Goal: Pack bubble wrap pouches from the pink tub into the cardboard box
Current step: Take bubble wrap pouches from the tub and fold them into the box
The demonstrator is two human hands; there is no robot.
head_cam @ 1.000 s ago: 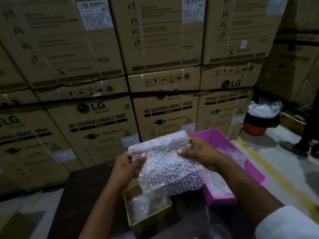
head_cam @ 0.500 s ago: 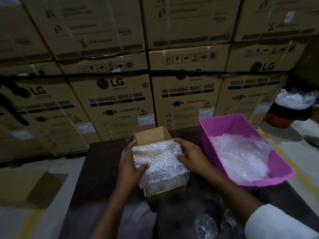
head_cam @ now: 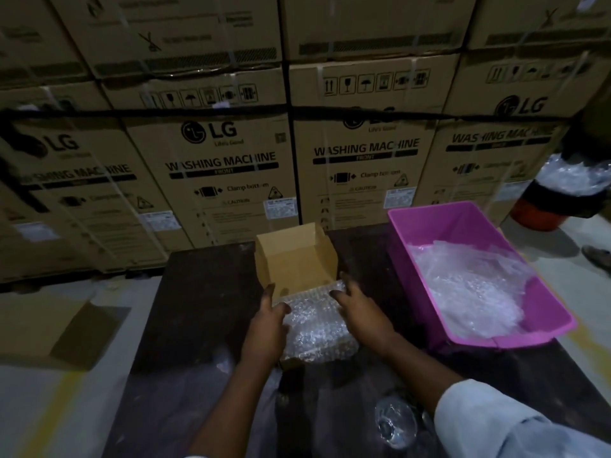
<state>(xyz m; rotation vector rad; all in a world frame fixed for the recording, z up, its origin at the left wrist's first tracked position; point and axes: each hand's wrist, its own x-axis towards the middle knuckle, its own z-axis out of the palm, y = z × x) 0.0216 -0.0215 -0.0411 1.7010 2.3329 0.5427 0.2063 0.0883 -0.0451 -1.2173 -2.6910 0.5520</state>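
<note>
A small open cardboard box [head_cam: 294, 256] stands on the dark table, its back flap upright. A bubble wrap pouch [head_cam: 315, 325] lies inside it, filling the opening. My left hand [head_cam: 266, 328] presses on the pouch's left side with the fingers spread. On the pouch's right side rests my right hand [head_cam: 358, 309], fingers apart. To the right stands the pink tub [head_cam: 463, 223] with several more clear bubble wrap pouches [head_cam: 469, 285] heaped in it.
A wall of large washing machine cartons [head_cam: 231, 160] rises right behind the dark table [head_cam: 198, 309]. A flat cardboard piece [head_cam: 62, 328] lies on the floor at left. An orange bucket [head_cam: 542, 216] with bubble wrap stands at far right. Clear glass items [head_cam: 395, 424] sit near the table's front.
The pouch went from held up in both hands down into the cardboard box. My hands now press it flat from both sides instead of gripping it.
</note>
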